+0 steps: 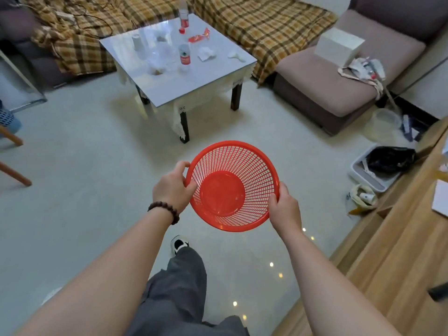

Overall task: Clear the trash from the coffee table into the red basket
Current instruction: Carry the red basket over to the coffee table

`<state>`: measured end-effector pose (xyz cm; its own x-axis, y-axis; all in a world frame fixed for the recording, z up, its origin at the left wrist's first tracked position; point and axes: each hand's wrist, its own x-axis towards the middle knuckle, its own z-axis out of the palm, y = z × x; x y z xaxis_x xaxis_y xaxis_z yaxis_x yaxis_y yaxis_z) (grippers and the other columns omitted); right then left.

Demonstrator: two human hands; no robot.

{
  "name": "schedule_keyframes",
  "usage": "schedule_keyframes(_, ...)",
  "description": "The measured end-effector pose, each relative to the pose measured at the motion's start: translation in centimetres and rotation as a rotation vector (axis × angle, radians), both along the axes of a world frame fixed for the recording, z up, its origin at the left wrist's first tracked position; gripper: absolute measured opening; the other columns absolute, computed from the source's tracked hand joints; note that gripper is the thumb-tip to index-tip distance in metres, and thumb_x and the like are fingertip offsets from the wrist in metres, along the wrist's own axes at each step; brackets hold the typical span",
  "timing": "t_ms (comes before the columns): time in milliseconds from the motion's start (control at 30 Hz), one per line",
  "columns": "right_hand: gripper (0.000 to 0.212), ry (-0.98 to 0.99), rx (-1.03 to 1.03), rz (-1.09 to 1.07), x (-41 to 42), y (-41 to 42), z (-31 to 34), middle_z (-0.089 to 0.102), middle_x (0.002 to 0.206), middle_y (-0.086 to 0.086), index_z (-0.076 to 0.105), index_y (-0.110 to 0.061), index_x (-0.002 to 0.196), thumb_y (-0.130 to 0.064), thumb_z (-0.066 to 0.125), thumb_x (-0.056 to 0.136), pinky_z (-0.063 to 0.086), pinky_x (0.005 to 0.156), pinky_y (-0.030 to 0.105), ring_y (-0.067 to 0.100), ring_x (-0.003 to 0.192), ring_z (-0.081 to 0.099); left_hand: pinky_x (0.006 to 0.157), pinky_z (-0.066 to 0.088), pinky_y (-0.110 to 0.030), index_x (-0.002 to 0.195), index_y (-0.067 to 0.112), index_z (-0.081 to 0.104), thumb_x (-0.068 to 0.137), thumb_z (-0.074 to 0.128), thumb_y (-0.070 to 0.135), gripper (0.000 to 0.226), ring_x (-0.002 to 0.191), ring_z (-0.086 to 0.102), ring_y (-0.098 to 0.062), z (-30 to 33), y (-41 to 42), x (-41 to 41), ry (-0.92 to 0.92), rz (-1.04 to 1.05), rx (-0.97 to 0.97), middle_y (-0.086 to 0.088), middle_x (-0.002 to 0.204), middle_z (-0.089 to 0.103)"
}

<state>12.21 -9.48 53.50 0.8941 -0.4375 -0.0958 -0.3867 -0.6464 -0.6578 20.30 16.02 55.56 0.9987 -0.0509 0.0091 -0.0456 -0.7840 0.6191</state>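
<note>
A round red basket (252, 166) with slatted walls is held in the air in front of me, empty. My left hand (173, 187) grips its left rim and my right hand (284, 209) grips its right rim. Farther ahead stands the glass-topped coffee table (169, 86). On it lie two plastic bottles with red labels (184, 55) (183, 16), a red bottle cap (181, 31), a red wrapper (199, 37), crumpled white tissues (206, 54) (236, 55), clear plastic cups (138, 42) and clear wrapping (160, 57).
A sofa under a plaid blanket (254, 23) wraps behind the table. A brown sofa seat (339, 76) at right carries a white box (339, 46). A bin with a black bag (385, 163) and a wooden cabinet (400, 251) stand at right. Chair legs (14, 170) show at left.
</note>
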Motion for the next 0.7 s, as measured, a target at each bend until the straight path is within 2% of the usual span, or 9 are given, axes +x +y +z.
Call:
schedule_keyframes(100,0.038,0.012,-0.019,0.038,5.5,1.3,0.4,0.065,0.112,0.002,0.041,-0.021,0.134,-0.03,0.034,0.098,0.055,0.07,0.028,0.017,0.088,0.061,0.058,0.049,-0.031,0.119,0.027,0.057,0.089,0.06,0.04,0.033,0.062,0.059,-0.017,0.0,1.6,4.3,-0.028,0.047,-0.004,0.015,0.063,0.056)
schedule_keyframes(200,0.038,0.021,-0.046,0.07,12.0,2.6,0.9,0.066,0.111,0.005,0.042,-0.018,0.134,-0.028,0.035,0.098,0.058,0.076,0.037,0.023,0.091,0.064,0.051,0.036,-0.025,0.115,0.028,0.059,0.087,0.061,0.039,0.03,0.058,0.054,-0.008,-0.1,3.2,9.8,-0.045,0.11,-0.034,0.014,0.06,0.055)
schedule_keyframes(267,0.036,0.012,-0.073,0.085,16.5,3.5,1.3,0.067,0.107,0.007,0.044,-0.017,0.131,-0.025,0.036,0.097,0.056,0.075,0.037,0.026,0.088,0.063,0.05,0.032,-0.024,0.114,0.029,0.06,0.086,0.061,0.035,0.029,0.057,0.052,-0.003,0.1,4.2,13.4,-0.033,0.141,-0.066,0.012,0.059,0.056)
schedule_keyframes(467,0.034,-0.007,-0.077,0.115,27.7,7.1,3.0,0.068,0.102,0.007,0.046,-0.02,0.127,-0.025,0.037,0.095,0.055,0.076,0.044,0.029,0.087,0.063,0.05,0.034,-0.025,0.113,0.03,0.061,0.084,0.061,0.028,0.029,0.059,0.056,-0.009,2.0,7.8,23.2,-0.03,0.218,-0.124,0.008,0.06,0.059)
schedule_keyframes(600,0.03,-0.017,-0.096,0.168,33.9,9.4,3.9,0.068,0.093,0.01,0.049,-0.021,0.12,-0.023,0.038,0.093,0.053,0.071,0.042,0.034,0.082,0.062,0.051,0.034,-0.026,0.114,0.03,0.062,0.085,0.063,0.028,0.029,0.061,0.057,-0.014,2.6,10.3,27.7,-0.042,0.283,-0.126,0.007,0.062,0.06)
schedule_keyframes(700,0.035,-0.004,-0.14,0.229,38.6,11.0,4.2,0.067,0.091,0.015,0.046,-0.02,0.126,-0.022,0.039,0.092,0.051,0.069,0.042,0.039,0.082,0.061,0.051,0.034,-0.026,0.115,0.029,0.063,0.085,0.064,0.027,0.03,0.059,0.057,-0.013,2.5,12.0,30.9,-0.055,0.346,-0.137,0.008,0.061,0.059)
